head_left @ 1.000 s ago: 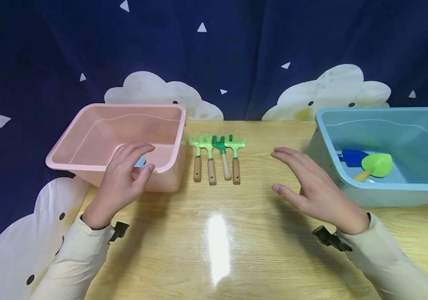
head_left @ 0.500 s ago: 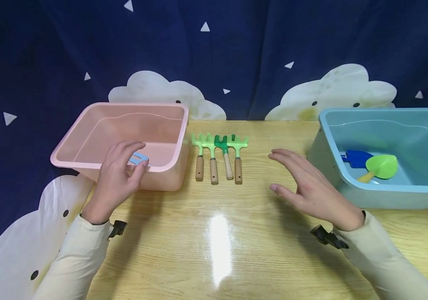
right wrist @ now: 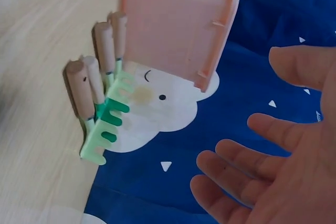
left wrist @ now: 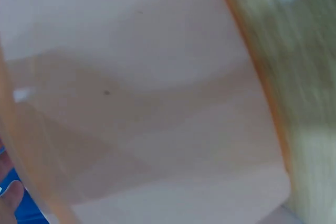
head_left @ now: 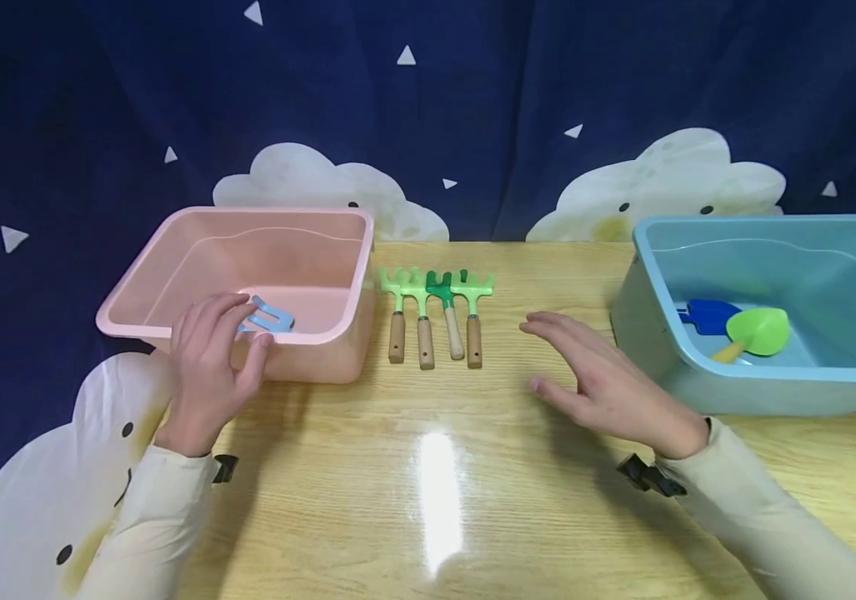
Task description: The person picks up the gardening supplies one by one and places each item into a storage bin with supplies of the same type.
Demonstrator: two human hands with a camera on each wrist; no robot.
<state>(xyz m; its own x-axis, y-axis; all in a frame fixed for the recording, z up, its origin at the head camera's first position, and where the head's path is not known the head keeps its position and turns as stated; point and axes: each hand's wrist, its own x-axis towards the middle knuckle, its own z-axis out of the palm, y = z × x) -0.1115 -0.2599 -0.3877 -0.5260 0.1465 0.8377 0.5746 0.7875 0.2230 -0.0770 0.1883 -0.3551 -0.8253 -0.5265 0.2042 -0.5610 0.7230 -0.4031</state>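
My left hand (head_left: pixel 206 367) is at the near rim of the pink bin (head_left: pixel 363 275), its fingers loosely bent and holding nothing. Inside that bin lies a light blue toy fork (head_left: pixel 273 317), partly hidden by the fingers and rim. In the left wrist view the bin's outer wall (left wrist: pixel 157 103) fills most of the picture, with fingertips (left wrist: pixel 10 195) at the lower left edge. My right hand (head_left: pixel 608 383) hovers over the table between the rakes and the blue bin, fingers spread and relaxed; the right wrist view shows its bare palm (right wrist: pixel 294 182).
Several small green toy rakes with wooden handles (head_left: pixel 425 343) lie side by side mid-table (head_left: pixel 367 475). To the right stands a blue bin (head_left: pixel 645 275) containing a dark blue shovel (head_left: pixel 708 317) and a lime-green shovel (head_left: pixel 761 331). A navy curtain (head_left: pixel 473 100) hangs behind.
My left hand has drawn left along the pink bin's rim, uncovering more of the light blue fork. My right hand has shifted slightly left and down.
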